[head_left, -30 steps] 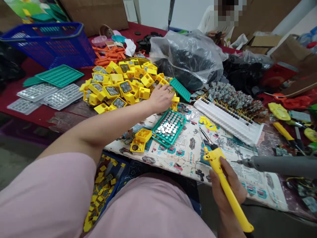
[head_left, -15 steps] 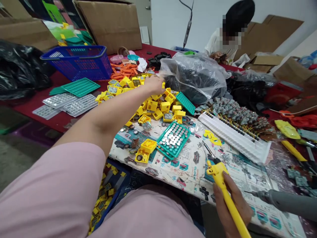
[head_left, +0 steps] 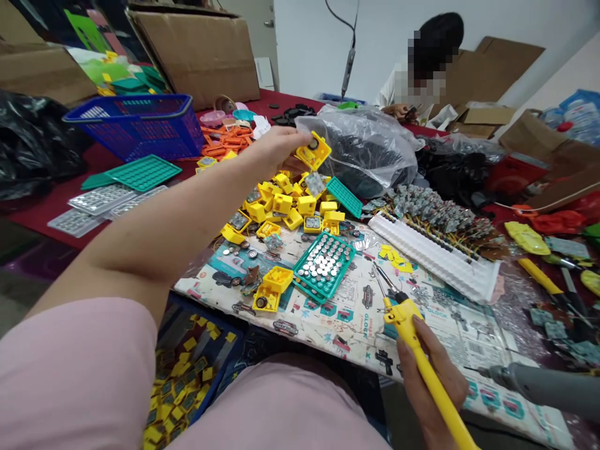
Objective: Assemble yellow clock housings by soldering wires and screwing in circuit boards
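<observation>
My left hand [head_left: 287, 149] grips an opened yellow plastic case [head_left: 315, 152] above a heap of yellow cases [head_left: 282, 204]; a grey board hangs just below it. My right hand [head_left: 434, 362] is wrapped round a yellow soldering iron [head_left: 424, 356], its metal tip pointing up and left over the printed sheet. Between the hands lies a green tray [head_left: 323, 265] of round silver cells. Left of that tray, another opened yellow case [head_left: 272, 290] rests near the table's front edge. Small yellow pieces [head_left: 396, 257] lie beyond the iron's tip.
A white rack [head_left: 435, 256] with wired boards stands at the right, near a grey electric screwdriver [head_left: 548, 384]. A blue basket [head_left: 140, 128] sits at the left; a clear bag of black parts [head_left: 365, 150] lies behind the heap. Across the table is a person [head_left: 407, 94].
My left hand has lifted an opened yellow case up off the heap. My right hand still holds the iron. The whole view has shifted slightly.
</observation>
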Available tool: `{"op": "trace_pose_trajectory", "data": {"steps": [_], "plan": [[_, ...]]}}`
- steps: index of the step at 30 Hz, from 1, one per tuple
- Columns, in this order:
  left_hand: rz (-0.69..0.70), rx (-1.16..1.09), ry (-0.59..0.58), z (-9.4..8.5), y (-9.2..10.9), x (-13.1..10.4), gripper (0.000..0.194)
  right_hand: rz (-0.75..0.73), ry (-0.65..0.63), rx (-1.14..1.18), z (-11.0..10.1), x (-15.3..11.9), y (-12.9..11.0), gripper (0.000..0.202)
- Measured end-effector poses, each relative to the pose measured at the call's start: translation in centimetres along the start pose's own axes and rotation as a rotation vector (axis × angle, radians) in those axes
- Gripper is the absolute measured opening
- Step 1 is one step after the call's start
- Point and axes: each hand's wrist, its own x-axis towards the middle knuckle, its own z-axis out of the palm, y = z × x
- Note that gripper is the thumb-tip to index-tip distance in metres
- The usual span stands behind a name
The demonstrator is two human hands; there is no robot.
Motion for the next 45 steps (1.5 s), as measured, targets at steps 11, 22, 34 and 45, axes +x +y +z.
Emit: {"op": "trace_pose_trajectory", "data": {"steps": [11,22,34,45], "plan": [[-0.116,-0.195,-0.33,5.1,-2.4,-4.9,0.018,0.083,-0.016,0.022,-1.1,-0.7,-0.8,0.032],[-0.173,0.188,-0.644,11.7,-4.7,-11.4,0.025,-0.06,-0.209,0.337,-2.0,0.6,-1.2,0.024],[-0.218,0.045,-0.909,15.5,-8.2,-14.5,0.027,-0.113,-0.404,0.561,1.2,0.5,-1.3,0.06],[-0.025,0.152,-0.77,13.0,-8.9,-15.7,0.047,-0.058,-0.321,0.393,1.9,-0.7,-1.4,0.059]]}}
